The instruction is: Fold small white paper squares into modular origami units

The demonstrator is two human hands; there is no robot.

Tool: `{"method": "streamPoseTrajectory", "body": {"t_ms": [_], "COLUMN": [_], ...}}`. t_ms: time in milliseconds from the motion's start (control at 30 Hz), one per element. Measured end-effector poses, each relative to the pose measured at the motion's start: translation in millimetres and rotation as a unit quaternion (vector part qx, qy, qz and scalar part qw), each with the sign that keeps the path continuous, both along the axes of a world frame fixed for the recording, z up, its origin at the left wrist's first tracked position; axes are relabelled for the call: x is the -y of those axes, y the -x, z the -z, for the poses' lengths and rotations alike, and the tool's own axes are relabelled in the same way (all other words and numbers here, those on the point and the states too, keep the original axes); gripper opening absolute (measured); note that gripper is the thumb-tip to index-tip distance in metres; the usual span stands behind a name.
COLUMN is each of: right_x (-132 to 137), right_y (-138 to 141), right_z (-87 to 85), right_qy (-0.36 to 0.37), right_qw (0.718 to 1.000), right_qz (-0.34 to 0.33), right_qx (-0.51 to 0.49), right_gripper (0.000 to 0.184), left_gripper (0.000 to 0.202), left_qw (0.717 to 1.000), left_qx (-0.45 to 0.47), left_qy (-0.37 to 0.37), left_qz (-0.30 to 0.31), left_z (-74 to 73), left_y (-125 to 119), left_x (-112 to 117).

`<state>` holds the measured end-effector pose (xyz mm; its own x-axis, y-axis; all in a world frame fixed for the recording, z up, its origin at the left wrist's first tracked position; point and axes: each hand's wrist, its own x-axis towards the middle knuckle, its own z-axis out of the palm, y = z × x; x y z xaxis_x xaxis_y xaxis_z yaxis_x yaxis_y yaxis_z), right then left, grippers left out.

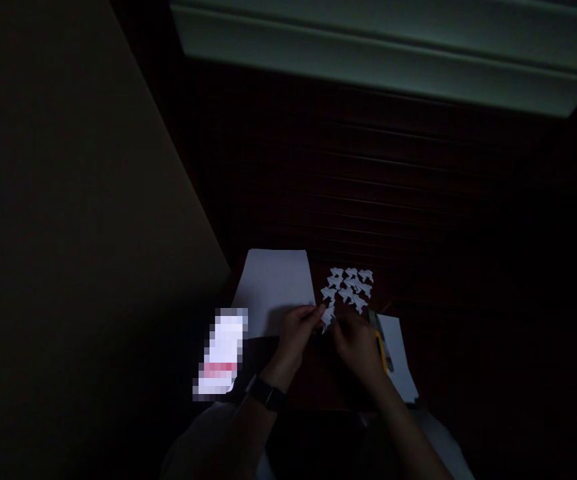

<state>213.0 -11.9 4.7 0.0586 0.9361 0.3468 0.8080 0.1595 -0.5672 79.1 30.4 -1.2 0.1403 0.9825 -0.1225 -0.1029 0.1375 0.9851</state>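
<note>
In dim light, both hands meet over a dark table. My left hand [298, 330], with a dark watch on its wrist, and my right hand [353, 343] pinch a small white folded paper piece [327, 315] between their fingertips. Just beyond it lie several similar small white folded paper shapes [349, 287] in rows. A white paper sheet [274, 283] lies flat to the left of them, close to my left hand.
A yellow-handled utility knife [380, 347] lies on another white sheet [397, 360] by my right hand. A blurred white and pink object [222, 353] sits at the left. A dark slatted wall [368, 173] stands behind, a plain wall [68, 200] at the left.
</note>
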Motion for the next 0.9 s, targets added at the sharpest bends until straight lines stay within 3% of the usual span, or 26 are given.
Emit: {"method": "streamPoseTrajectory", "body": {"t_ms": [267, 400, 667, 900], "right_x": [1.3, 2.9, 3.0, 0.9], "right_y": [-3.3, -1.1, -5.1, -4.5], "right_z": [-2.8, -5.3, -6.2, -3.9], "right_qy": [0.01, 0.002, -0.01, -0.014], "right_qw": [0.992, 0.995, 1.0, 0.999], "right_qz": [-0.007, -0.017, -0.011, 0.028], "right_qx": [0.122, 0.102, 0.02, 0.022], "right_gripper": [0.016, 0.017, 0.019, 0.024], "left_gripper": [0.026, 0.026, 0.029, 0.026], "left_qw": [0.992, 0.992, 1.0, 0.994], "left_qx": [-0.104, -0.103, -0.009, -0.082], "left_qy": [-0.07, -0.067, -0.009, -0.069], "left_qz": [-0.017, -0.033, -0.024, -0.021], "left_z": [1.9, 1.3, -3.7, -2.8], "left_y": [-3.3, -3.7, -1.4, -4.2], "left_x": [-1.5, -2.2, -1.8, -0.8]}}
